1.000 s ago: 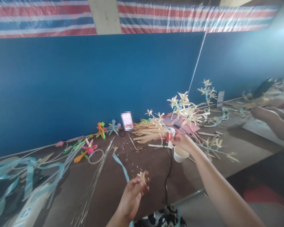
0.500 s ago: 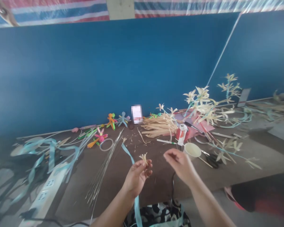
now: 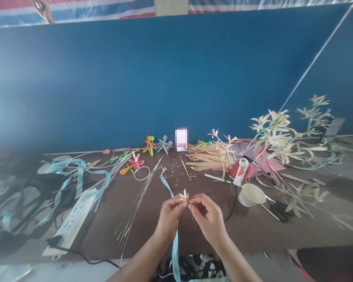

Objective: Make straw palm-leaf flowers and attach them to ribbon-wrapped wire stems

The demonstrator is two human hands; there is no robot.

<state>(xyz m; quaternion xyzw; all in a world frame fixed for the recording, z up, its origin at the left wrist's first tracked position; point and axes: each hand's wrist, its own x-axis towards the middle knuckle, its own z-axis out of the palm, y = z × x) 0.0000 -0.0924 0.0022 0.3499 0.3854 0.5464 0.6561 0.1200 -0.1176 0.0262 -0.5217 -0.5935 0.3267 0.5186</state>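
Note:
A small cream-coloured flower (image 3: 184, 195), made of thin dry petals, is pinched between the fingertips of my left hand (image 3: 168, 219). My right hand (image 3: 209, 220) meets it from the other side, thumb and forefinger closed at the flower's base. The stem end is hidden by the fingers. A light-blue ribbon (image 3: 175, 250) passes beneath my left hand and hangs off the table's front edge. Left of the hands lies a bundle of thin metal wires (image 3: 135, 203). Dry straw-coloured strips (image 3: 207, 157) are piled behind the hands.
To the right stand a white cup (image 3: 251, 195) and a white tube (image 3: 241, 172), with black-handled scissors (image 3: 279, 211) close by. Finished flower sprays (image 3: 278, 137) spread at the back right. On the left are a power strip (image 3: 72, 225) and tangled blue ribbon (image 3: 80, 174). Small pipe-cleaner figures (image 3: 148, 145) line the back.
My right hand has moved left and closed on the flower, which was held by my left hand alone. The view has shifted, so the table things appear in different positions.

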